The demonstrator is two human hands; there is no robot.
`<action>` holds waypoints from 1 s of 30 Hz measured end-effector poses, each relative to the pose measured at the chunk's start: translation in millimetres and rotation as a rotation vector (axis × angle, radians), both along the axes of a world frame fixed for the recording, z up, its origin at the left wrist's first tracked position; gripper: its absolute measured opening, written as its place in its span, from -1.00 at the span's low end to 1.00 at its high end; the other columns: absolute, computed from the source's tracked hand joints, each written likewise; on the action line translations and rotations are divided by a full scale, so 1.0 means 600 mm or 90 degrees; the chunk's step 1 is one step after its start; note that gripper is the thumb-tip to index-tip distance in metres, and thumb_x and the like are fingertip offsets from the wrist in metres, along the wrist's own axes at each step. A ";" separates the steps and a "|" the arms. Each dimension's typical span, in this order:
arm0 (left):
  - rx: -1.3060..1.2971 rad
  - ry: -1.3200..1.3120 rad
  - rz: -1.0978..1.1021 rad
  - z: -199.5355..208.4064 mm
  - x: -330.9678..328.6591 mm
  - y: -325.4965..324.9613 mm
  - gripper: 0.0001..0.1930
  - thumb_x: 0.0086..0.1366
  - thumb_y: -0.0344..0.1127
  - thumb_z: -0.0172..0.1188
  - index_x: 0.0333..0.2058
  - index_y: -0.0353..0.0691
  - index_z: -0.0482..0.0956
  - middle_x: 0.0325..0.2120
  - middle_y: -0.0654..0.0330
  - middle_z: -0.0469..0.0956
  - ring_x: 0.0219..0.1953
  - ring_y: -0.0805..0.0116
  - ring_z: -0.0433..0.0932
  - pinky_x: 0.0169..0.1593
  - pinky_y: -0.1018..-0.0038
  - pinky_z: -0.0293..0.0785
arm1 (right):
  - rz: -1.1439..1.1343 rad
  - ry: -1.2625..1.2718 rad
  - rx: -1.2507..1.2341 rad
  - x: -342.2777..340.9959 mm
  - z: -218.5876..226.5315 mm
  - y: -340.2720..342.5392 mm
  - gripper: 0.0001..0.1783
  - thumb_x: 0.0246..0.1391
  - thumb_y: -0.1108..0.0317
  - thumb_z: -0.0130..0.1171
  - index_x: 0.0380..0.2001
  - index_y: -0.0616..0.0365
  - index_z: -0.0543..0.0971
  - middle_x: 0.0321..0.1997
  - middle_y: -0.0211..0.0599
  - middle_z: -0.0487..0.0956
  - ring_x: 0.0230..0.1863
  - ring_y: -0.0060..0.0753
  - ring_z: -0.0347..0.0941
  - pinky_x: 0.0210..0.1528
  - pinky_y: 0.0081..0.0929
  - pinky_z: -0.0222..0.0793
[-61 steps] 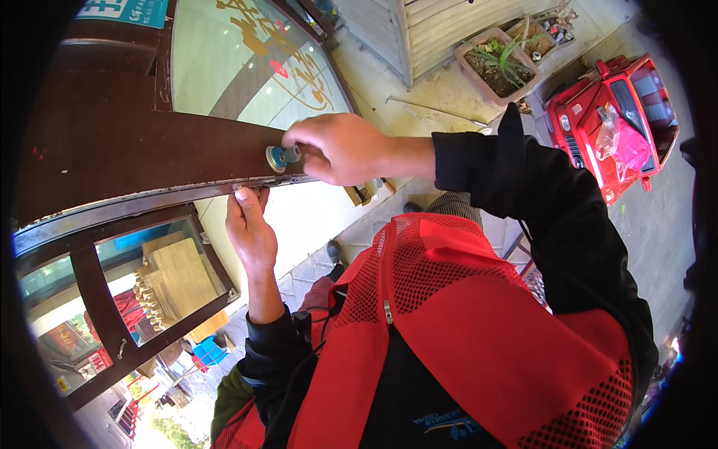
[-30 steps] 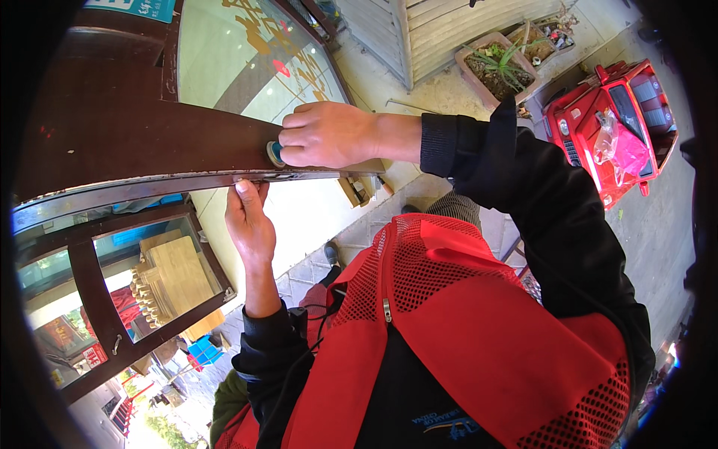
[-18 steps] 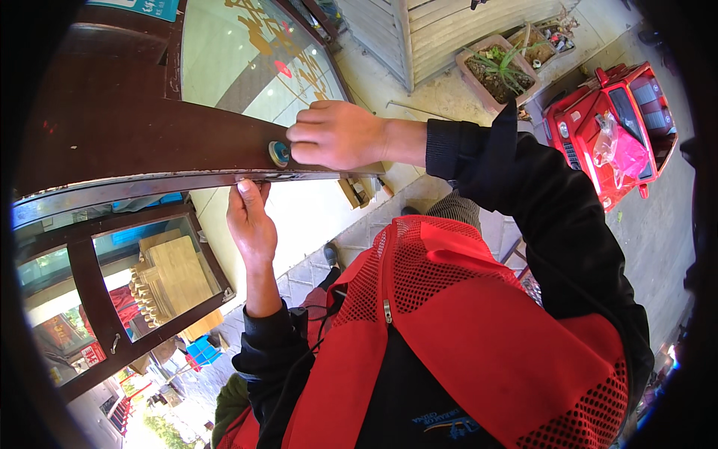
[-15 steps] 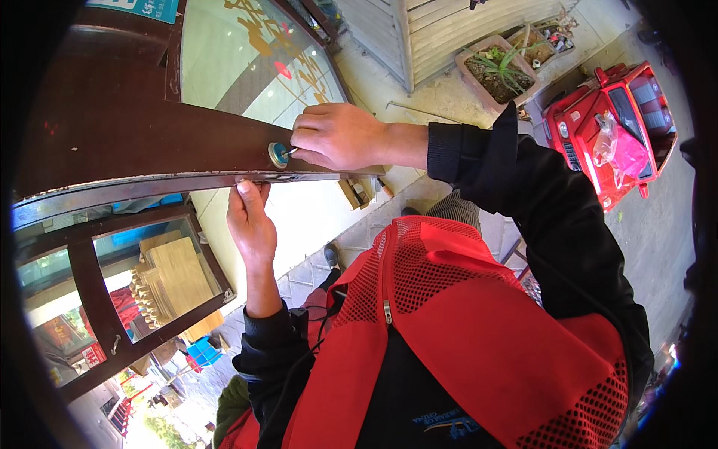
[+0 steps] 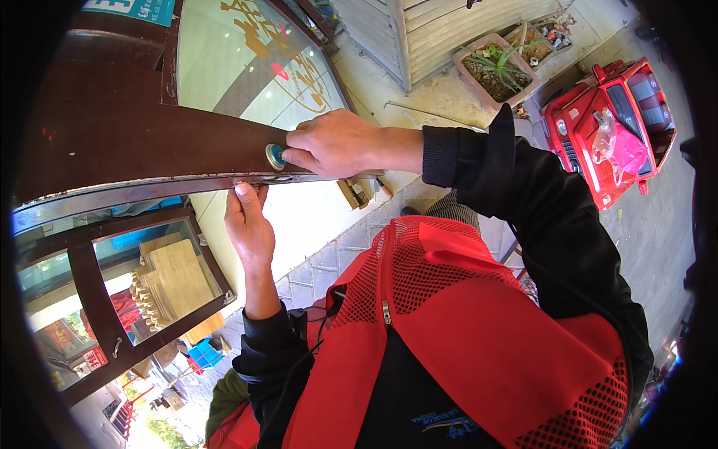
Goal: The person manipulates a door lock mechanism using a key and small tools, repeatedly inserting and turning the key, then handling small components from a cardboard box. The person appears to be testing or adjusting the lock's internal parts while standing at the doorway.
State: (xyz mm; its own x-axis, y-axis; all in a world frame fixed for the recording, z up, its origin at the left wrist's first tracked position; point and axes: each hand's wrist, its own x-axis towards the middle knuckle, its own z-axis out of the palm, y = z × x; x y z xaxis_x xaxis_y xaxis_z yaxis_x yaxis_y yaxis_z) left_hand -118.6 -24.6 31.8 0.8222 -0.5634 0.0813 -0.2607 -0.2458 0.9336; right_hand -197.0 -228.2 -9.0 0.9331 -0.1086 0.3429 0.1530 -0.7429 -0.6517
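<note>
A dark brown door (image 5: 134,142) with a glass panel stands before me, its metal-lined edge toward me. Set in its face near that edge is a round lock cylinder (image 5: 274,156) with a bluish front. My right hand (image 5: 336,144) is closed at the cylinder, thumb tip against its front; anything between its fingers is hidden. Below, my left hand (image 5: 250,228) has its thumb and fingers closed together against the door edge, close to the lock's height. What its fingertips hold, if anything, cannot be made out.
Another glazed brown door (image 5: 90,292) is at the left, with stacked wooden boards (image 5: 179,277) seen through it. A small box (image 5: 351,193) lies on the floor beyond my hands. Planters (image 5: 497,73) and a red toy-like vehicle (image 5: 598,131) are at the right.
My right hand has shifted slightly left, its thumb now against the lock; the thin metal piece seen between fingers and lock is hidden. My left hand stays at the edge.
</note>
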 end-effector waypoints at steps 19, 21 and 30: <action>-0.052 0.023 0.023 -0.004 0.054 0.041 -0.52 0.53 -0.08 -0.11 0.02 -0.50 0.47 -0.16 0.09 0.56 -0.10 0.33 0.58 -0.05 0.39 0.54 | -0.003 -0.103 0.095 0.010 0.005 0.032 -0.56 0.15 0.20 0.23 -0.03 0.30 0.47 -0.12 0.03 0.56 -0.15 0.07 0.55 -0.11 -0.15 0.49; -0.009 -0.066 0.110 -0.008 0.076 0.041 -0.57 0.52 -0.13 -0.05 -0.01 -0.46 0.53 -0.24 0.16 0.59 -0.19 0.46 0.56 -0.14 0.50 0.49 | 0.008 -0.070 0.124 0.013 0.013 0.036 -0.51 0.17 0.14 0.19 -0.02 0.37 0.46 -0.06 0.13 0.56 -0.06 0.15 0.52 0.01 -0.10 0.44; -0.048 0.237 -0.086 -0.036 0.135 0.046 -0.60 0.48 -0.06 -0.01 -0.35 -0.31 0.56 -0.56 0.32 0.46 -0.47 0.53 0.41 -0.32 0.54 0.35 | -0.023 0.014 0.142 0.014 0.038 0.058 -0.60 0.17 0.26 0.24 -0.03 0.31 0.45 -0.20 -0.04 0.61 -0.16 -0.17 0.60 -0.07 -0.33 0.49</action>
